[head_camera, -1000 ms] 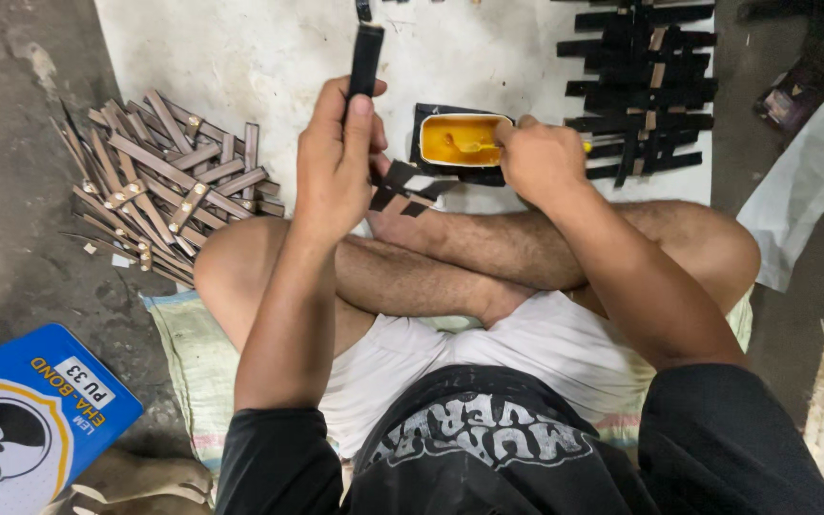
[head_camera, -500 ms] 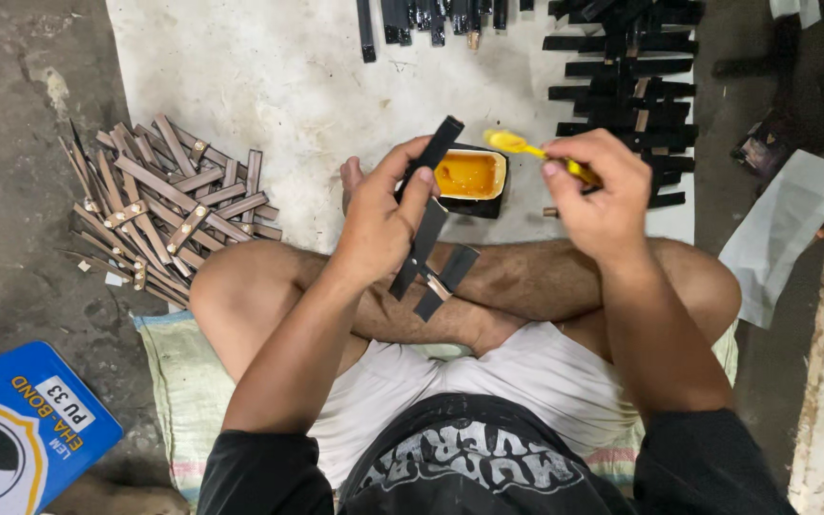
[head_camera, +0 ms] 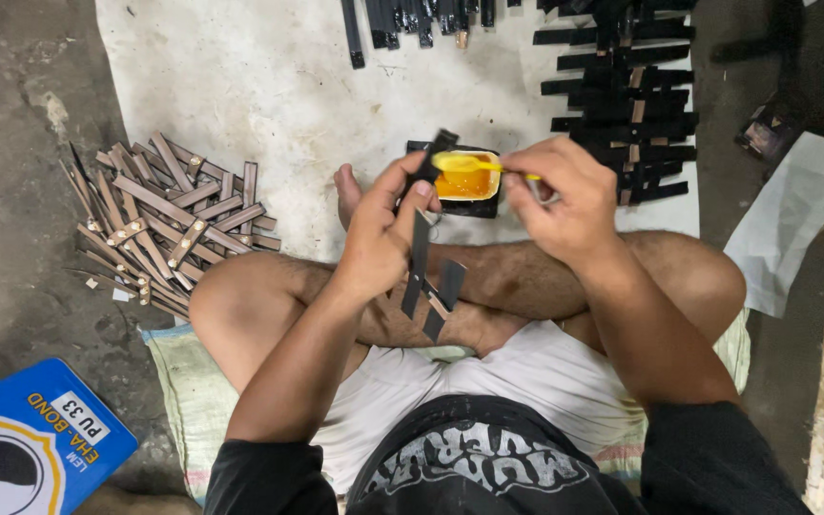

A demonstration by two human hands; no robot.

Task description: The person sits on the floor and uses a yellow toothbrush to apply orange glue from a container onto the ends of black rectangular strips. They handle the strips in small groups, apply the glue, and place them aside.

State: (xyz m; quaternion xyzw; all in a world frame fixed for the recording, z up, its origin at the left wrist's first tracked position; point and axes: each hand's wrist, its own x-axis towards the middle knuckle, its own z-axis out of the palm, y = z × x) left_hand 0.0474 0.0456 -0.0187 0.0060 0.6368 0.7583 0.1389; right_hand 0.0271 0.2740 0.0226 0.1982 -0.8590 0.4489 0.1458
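My left hand (head_camera: pixel 381 229) holds a black strap piece (head_camera: pixel 422 250) upright over my crossed legs; its lower ends hang down near my shin. My right hand (head_camera: pixel 565 195) grips a small brush (head_camera: pixel 474 165) whose tip is coated in yellow glue and touches the top end of the strap. Just beyond both hands sits a small black tray of yellow glue (head_camera: pixel 469 181) on the white sheet (head_camera: pixel 269 86).
A heap of brown strap pieces (head_camera: pixel 159 224) lies to the left on the sheet's edge. Rows of black strap pieces (head_camera: pixel 622 95) are laid out at the far right and top. A blue glue tin (head_camera: pixel 30 443) stands at lower left. White paper (head_camera: pixel 784 224) lies at right.
The strap has come closer to me and turned more upright. My right hand carried the glue-loaded brush from above the tray leftward onto the strap's top end.
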